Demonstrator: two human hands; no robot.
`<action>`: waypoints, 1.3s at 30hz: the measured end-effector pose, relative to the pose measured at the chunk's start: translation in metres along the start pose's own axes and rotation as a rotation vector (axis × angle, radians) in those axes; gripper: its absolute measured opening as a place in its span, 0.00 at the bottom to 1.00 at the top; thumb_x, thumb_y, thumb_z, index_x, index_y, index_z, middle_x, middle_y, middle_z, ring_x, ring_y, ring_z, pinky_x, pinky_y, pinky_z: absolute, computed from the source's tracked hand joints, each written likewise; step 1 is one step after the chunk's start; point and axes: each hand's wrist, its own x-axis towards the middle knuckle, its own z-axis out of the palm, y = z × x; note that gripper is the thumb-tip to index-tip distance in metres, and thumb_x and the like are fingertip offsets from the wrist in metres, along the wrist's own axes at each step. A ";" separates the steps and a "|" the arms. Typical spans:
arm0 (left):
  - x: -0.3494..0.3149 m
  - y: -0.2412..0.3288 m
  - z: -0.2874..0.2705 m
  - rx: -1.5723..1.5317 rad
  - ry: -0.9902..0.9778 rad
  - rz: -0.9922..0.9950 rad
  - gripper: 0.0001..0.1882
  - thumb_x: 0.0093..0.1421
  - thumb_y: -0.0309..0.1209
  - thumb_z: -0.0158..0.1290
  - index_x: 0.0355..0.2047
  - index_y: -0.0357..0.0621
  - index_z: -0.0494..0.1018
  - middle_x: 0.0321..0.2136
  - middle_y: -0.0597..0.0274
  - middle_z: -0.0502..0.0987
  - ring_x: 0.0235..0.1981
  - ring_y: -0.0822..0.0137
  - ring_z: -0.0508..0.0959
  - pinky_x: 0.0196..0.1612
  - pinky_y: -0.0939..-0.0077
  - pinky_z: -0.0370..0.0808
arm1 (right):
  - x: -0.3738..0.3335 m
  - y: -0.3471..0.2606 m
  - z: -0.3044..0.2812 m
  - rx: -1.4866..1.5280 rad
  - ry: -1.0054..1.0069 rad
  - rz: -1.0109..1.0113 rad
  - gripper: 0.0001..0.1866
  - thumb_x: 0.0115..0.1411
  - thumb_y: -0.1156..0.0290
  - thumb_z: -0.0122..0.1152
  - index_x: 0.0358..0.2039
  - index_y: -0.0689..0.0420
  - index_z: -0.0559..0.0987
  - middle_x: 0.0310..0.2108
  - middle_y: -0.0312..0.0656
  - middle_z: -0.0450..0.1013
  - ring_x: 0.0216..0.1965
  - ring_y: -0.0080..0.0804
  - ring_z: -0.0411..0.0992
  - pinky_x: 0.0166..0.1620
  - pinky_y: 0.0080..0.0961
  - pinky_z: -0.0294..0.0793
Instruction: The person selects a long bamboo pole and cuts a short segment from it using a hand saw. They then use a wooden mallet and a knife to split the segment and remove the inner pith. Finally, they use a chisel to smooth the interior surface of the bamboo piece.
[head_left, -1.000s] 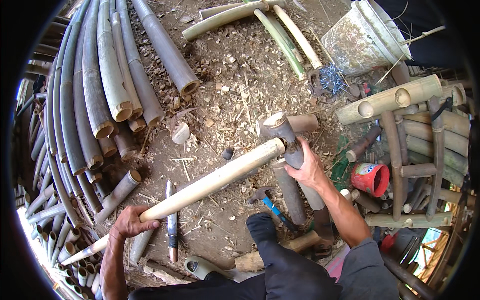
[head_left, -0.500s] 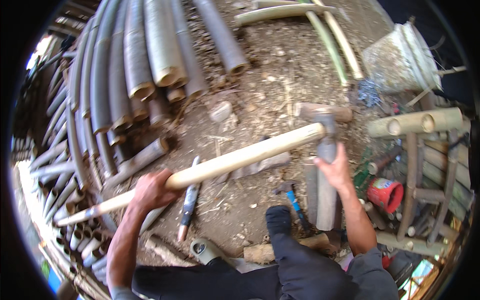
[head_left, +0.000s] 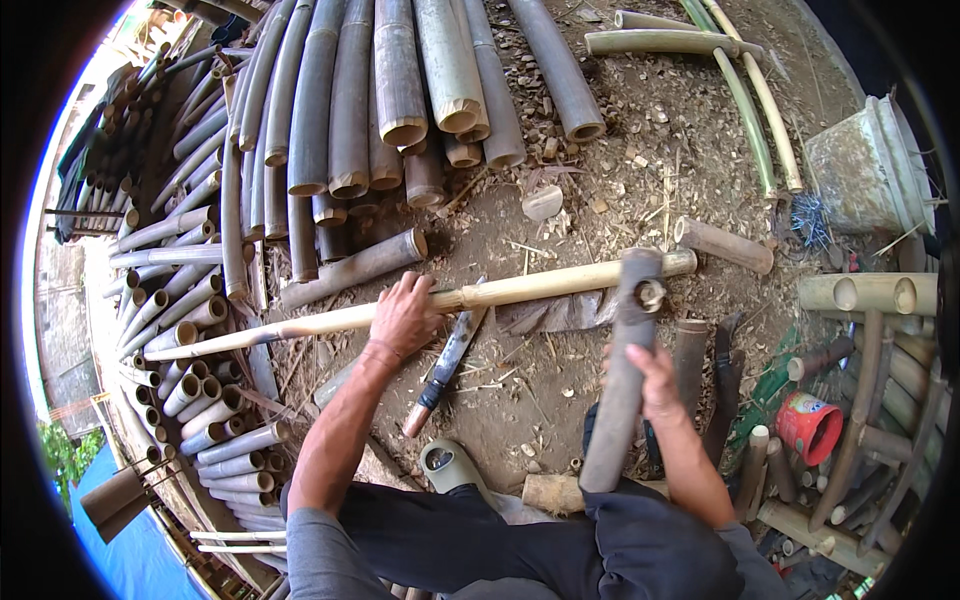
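My left hand [head_left: 403,318] is wrapped over a long, pale, peeled bamboo pole [head_left: 545,285], which slants up to the right across the ground. In my right hand [head_left: 652,378] is a short dark bamboo tube [head_left: 612,420] with a round hole near its upper end. The tube crosses in front of the pole close to the pole's right end; whether they touch I cannot tell. Its lower end is by my knee. Below the pole, a long knife [head_left: 445,365] with a dark handle lies on the ground.
Thick bamboo poles [head_left: 400,90] lie at the far left, above stacked cut tubes [head_left: 210,400]. A short bamboo length [head_left: 725,245] lies beyond the pole. At right are a bamboo frame [head_left: 865,292], a red container [head_left: 808,428] and a dirty white bucket [head_left: 865,165]. Wood chips litter the ground.
My right hand has tipped the tube upright, its hole now facing me, and drawn it lower. The pole lies flatter. The view has shifted left; the blue-handled hammer is now mostly hidden.
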 end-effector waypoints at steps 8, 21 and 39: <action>0.009 0.003 0.002 0.045 -0.008 0.104 0.25 0.55 0.42 0.63 0.49 0.48 0.68 0.42 0.53 0.71 0.46 0.51 0.76 0.50 0.57 0.73 | 0.004 0.050 0.034 -0.087 -0.110 -0.013 0.26 0.56 0.61 0.65 0.50 0.60 0.69 0.37 0.44 0.74 0.33 0.31 0.75 0.36 0.30 0.79; 0.023 0.027 -0.067 -0.207 -0.302 0.245 0.33 0.52 0.55 0.64 0.51 0.48 0.73 0.34 0.60 0.81 0.33 0.63 0.83 0.36 0.65 0.82 | 0.032 0.091 0.014 -0.403 -0.070 -0.048 0.34 0.56 0.49 0.66 0.53 0.64 0.73 0.44 0.46 0.77 0.45 0.33 0.74 0.52 0.29 0.71; 0.005 0.048 -0.026 -0.229 -0.445 0.214 0.30 0.56 0.52 0.61 0.54 0.49 0.72 0.37 0.55 0.79 0.37 0.51 0.81 0.40 0.57 0.77 | 0.030 0.093 0.027 -0.549 -0.033 -0.186 0.38 0.59 0.51 0.66 0.60 0.64 0.67 0.53 0.52 0.73 0.54 0.40 0.71 0.58 0.32 0.68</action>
